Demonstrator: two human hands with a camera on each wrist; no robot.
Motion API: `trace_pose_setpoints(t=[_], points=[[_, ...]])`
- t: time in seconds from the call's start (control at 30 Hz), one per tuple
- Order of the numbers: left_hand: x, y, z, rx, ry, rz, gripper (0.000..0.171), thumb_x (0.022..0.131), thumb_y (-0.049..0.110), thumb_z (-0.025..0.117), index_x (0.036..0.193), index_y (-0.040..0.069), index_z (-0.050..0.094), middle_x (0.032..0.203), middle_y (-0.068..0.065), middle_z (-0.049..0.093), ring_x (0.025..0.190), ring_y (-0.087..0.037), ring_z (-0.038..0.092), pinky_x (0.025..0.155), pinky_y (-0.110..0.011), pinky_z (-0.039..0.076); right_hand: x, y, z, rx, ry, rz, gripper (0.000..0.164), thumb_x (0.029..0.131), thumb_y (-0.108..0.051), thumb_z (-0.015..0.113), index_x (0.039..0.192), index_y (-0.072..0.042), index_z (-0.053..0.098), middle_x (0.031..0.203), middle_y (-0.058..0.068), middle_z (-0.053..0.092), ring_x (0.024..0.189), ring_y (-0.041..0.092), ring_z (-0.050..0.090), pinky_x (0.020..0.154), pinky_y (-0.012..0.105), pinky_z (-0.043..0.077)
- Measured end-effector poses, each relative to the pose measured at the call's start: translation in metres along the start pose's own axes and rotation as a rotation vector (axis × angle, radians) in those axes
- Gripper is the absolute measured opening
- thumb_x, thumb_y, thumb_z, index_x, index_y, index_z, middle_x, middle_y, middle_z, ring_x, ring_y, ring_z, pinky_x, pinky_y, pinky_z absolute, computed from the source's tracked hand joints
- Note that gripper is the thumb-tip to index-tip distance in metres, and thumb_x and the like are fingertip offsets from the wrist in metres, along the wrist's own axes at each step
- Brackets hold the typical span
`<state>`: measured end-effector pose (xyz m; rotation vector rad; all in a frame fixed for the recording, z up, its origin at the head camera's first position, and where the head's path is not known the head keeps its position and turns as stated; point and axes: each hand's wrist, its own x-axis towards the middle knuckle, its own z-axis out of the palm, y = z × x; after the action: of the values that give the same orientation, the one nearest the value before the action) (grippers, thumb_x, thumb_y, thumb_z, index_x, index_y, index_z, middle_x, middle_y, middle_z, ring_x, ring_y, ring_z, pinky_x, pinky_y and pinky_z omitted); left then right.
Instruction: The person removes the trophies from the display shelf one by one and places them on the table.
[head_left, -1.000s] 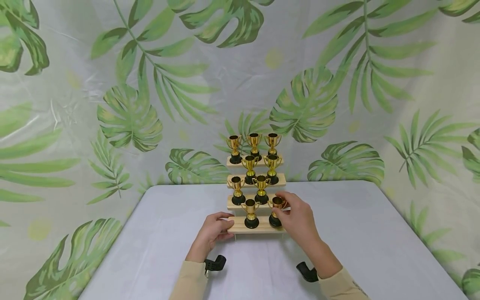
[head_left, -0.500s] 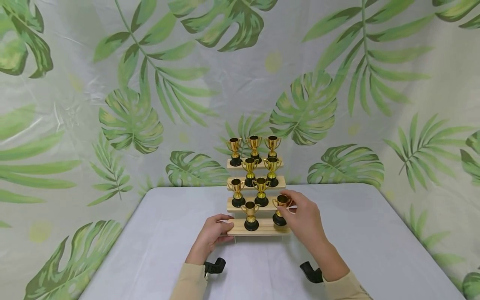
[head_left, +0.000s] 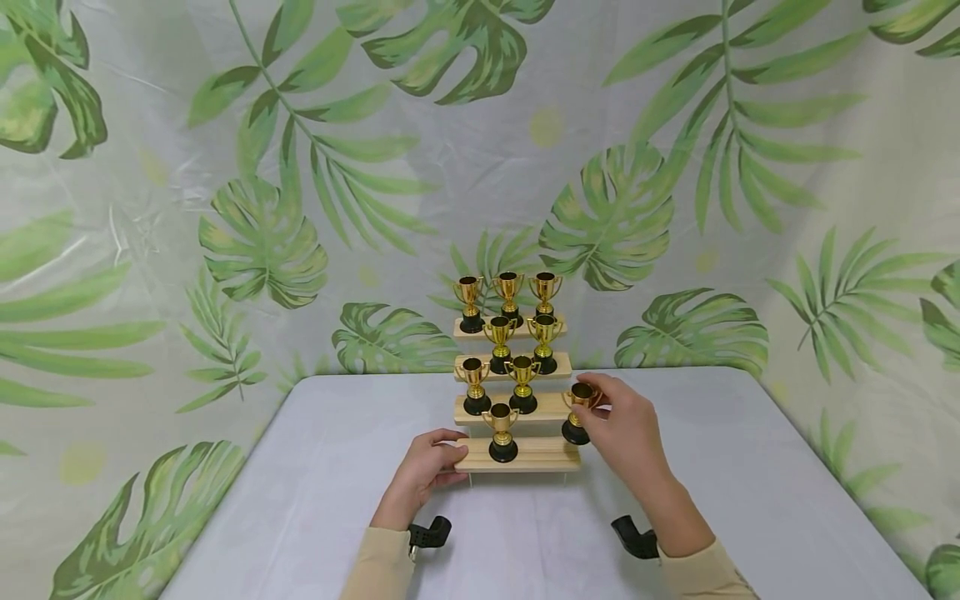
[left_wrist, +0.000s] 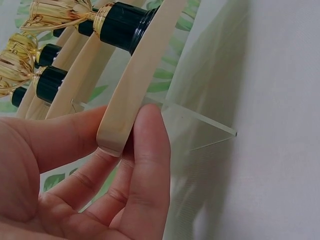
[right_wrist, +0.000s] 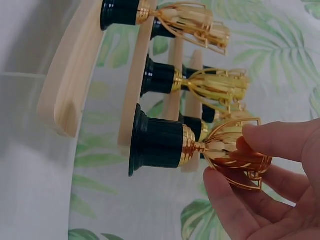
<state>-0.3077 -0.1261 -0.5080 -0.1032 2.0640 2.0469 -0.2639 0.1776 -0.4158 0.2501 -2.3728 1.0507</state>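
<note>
A gold trophy cup [head_left: 576, 428] with a black base is held by its cup in my right hand [head_left: 628, 429], thumb and fingers pinching it. It hangs just off the right end of a tiered wooden display stand [head_left: 543, 454]. In the right wrist view the trophy's base [right_wrist: 157, 142] is near a shelf edge; whether they touch I cannot tell. My left hand [head_left: 422, 471] pinches the left end of the lowest shelf, thumb and fingers on either face of the board [left_wrist: 127, 92]. One trophy [head_left: 502, 433] stands upright on that lowest shelf.
Two trophies stand on the shelf above, including one at its middle [head_left: 523, 385]. The second shelf from the top also bears two [head_left: 545, 343], and the top bears three [head_left: 507, 296]. A white-covered table [head_left: 337, 442] lies beneath, with a leaf-print cloth [head_left: 487, 167] behind.
My right hand has lifted the trophy off the right part of the lowest shelf and moved it right and up. The left hand has kept its hold on the board.
</note>
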Motion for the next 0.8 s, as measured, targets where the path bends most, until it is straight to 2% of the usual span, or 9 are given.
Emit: trace_pose_setpoints(t=[0.47, 0.8], points=[[0.001, -0.002, -0.001, -0.016, -0.013, 0.007, 0.037, 0.091, 0.008, 0.073, 0.124, -0.003, 0.062, 0.093, -0.014, 0.067, 0.075, -0.02, 0.068, 0.069, -0.035, 0.061, 0.006, 0.011, -0.014, -0.01, 0.043, 0.002, 0.041, 0.084, -0.009, 0.081, 0.123, -0.008, 0.069, 0.106, 0.009, 0.069, 0.092, 0.026, 0.068, 0.074, 0.037, 0.061], [0.003, -0.004, -0.002, -0.001, -0.018, 0.01, 0.037, 0.093, 0.007, 0.07, 0.126, -0.006, 0.06, 0.094, -0.014, 0.067, 0.074, -0.019, 0.067, 0.069, -0.036, 0.061, 0.01, 0.022, -0.013, -0.033, 0.08, 0.015, 0.041, 0.084, -0.006, 0.082, 0.123, -0.008, 0.069, 0.101, 0.009, 0.07, 0.089, 0.025, 0.067, 0.073, 0.04, 0.061]])
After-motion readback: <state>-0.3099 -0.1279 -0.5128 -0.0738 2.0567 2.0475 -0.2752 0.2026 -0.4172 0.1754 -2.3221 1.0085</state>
